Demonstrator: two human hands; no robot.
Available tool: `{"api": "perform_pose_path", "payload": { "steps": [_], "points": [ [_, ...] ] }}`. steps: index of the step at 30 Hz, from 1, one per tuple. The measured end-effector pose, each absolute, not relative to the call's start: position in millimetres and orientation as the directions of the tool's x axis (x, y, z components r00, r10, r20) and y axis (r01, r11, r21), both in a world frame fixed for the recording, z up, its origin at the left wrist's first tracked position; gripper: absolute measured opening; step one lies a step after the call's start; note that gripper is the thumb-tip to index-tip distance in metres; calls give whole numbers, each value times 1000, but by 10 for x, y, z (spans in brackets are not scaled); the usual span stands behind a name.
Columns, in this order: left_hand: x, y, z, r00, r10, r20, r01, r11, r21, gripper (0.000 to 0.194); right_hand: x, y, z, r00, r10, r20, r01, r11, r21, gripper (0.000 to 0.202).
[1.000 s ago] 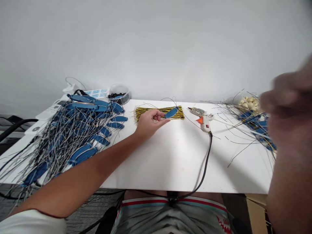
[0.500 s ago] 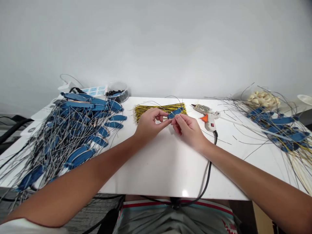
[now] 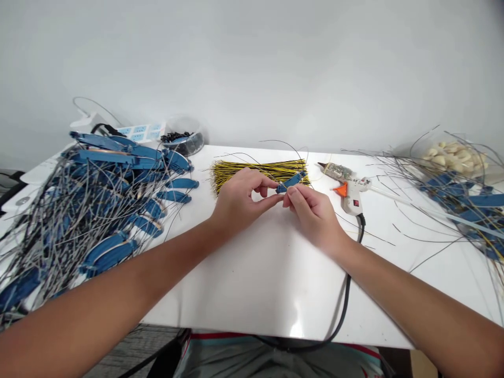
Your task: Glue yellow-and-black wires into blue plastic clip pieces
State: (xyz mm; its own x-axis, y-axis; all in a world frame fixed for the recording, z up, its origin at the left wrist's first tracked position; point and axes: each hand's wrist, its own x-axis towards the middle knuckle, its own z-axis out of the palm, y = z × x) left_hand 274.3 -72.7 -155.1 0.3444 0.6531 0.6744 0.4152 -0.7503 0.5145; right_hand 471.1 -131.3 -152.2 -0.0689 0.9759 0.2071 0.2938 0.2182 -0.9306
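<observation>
A small blue piece [image 3: 291, 181] with thin dark wires is between my two hands, over the white table. My left hand [image 3: 246, 197] pinches its left end between thumb and fingertips. At its lower right side my right hand [image 3: 311, 210] is closed, thumb against curled fingers, gripping the same piece. Just behind the hands lies a bundle of yellow and black wires [image 3: 240, 169], partly hidden by my left hand. To the right of my right hand rests a white glue gun [image 3: 354, 191] with an orange trigger.
A big heap of blue pieces with grey wires [image 3: 106, 173] covers the table's left side. Behind it are a power strip [image 3: 142, 132] and a clear tub with black bits [image 3: 183, 137]. At right lie more blue pieces [image 3: 468, 210] and a bag of cream-coloured parts [image 3: 454, 157].
The view has moved closer and shifted slightly. Both hands keep hold of the blue piece, and my right hand's fingers look more tightly curled.
</observation>
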Motion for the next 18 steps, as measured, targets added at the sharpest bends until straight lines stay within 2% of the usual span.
{"api": "perform_pose_path", "payload": {
  "steps": [6, 18],
  "points": [
    [2739, -735, -1524, 344, 657, 671, 402, -749, 527, 26, 4724, -1312, -1525, -65, 969, 239, 395, 245, -885, 42],
    [2754, -749, -1507, 348, 681, 644, 414, -729, 546, 25, 4704, -1313, -1500, -68, 971, 230, 430, 237, -871, 40]
  ]
}}
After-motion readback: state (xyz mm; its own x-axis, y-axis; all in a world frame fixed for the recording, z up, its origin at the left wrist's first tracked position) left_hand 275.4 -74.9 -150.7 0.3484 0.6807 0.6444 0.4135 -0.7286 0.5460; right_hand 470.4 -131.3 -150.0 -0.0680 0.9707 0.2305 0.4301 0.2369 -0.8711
